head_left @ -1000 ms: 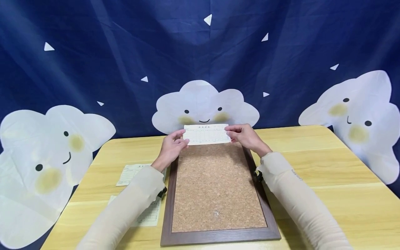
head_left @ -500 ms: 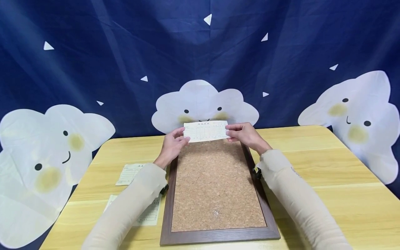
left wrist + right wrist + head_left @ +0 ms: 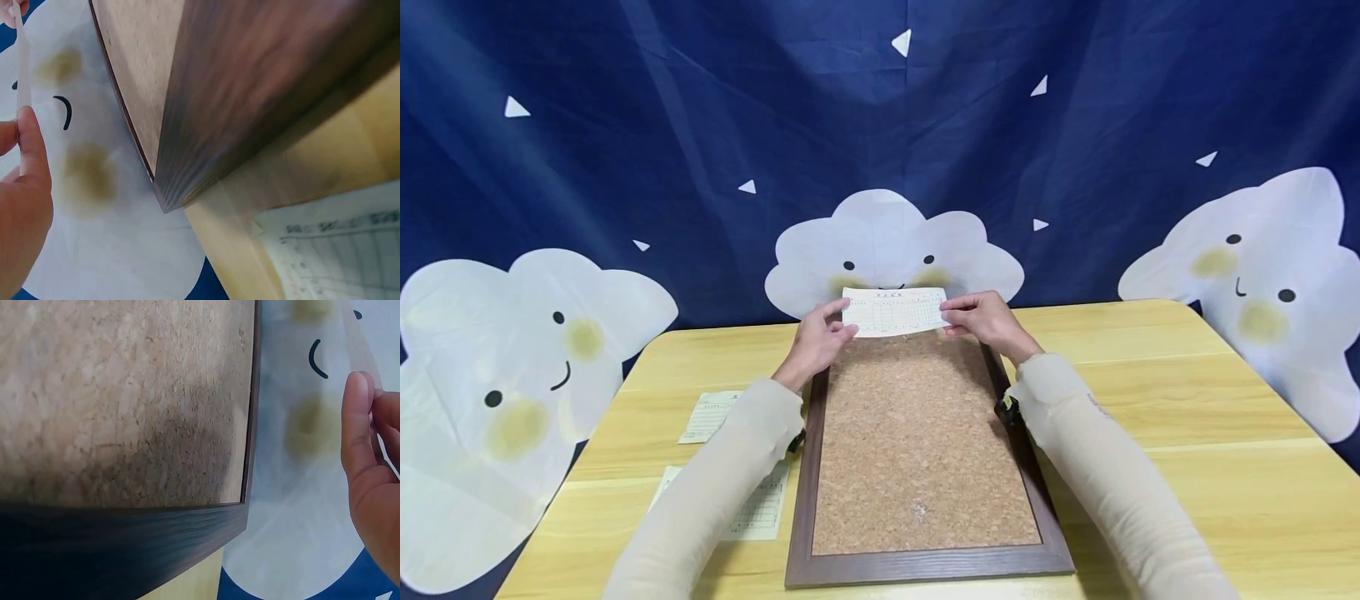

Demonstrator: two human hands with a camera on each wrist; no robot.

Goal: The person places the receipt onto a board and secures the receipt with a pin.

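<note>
A printed paper slip (image 3: 893, 312) with ruled columns is held up over the far end of a cork board (image 3: 925, 450) in a dark wooden frame. My left hand (image 3: 817, 337) pinches the slip's left end between thumb and fingers. At the other end my right hand (image 3: 988, 323) pinches it the same way. Seen from the left wrist, the slip (image 3: 22, 69) is nearly edge-on, above the left hand (image 3: 25, 187). The right wrist view shows thumb and fingers of the right hand (image 3: 375, 456) pressed together on the slip's edge.
The framed board lies on a light wooden table (image 3: 1157, 392). Left of it lie more printed slips, one farther back (image 3: 706, 417) and one nearer (image 3: 763, 508), both partly hidden by the left sleeve (image 3: 715, 483). A blue curtain (image 3: 880, 108) with clouds hangs behind.
Both hands have raised the slip slightly, so it appears a little higher against the curtain and bows a bit along its lower edge. The board and other slips stay put.
</note>
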